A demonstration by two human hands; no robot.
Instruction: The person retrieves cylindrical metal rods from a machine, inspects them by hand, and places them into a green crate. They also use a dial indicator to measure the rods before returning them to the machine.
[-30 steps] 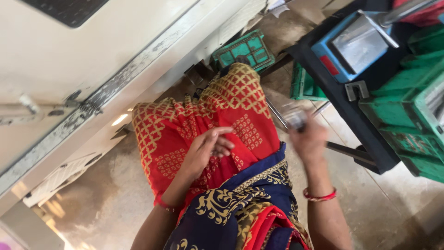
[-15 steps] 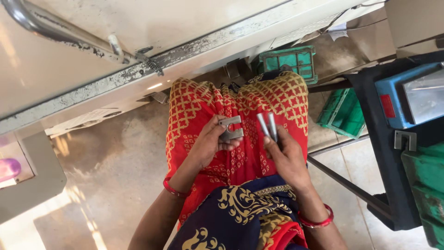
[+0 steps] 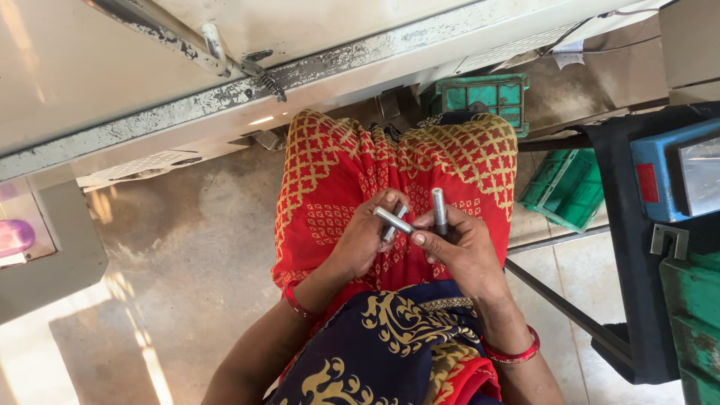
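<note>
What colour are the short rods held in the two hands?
Shiny silver-grey metal rods, best seen in the head view, held over a red and gold patterned cloth.

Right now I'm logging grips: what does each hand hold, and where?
Left hand pinches a short metal pin by its lower end; right hand grips an upright metal pin by its base.

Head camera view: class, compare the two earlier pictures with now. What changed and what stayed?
The right hand swung in from the side to meet the left hand over the lap; both now hold metal pins. The red patterned cloth stayed.
</note>
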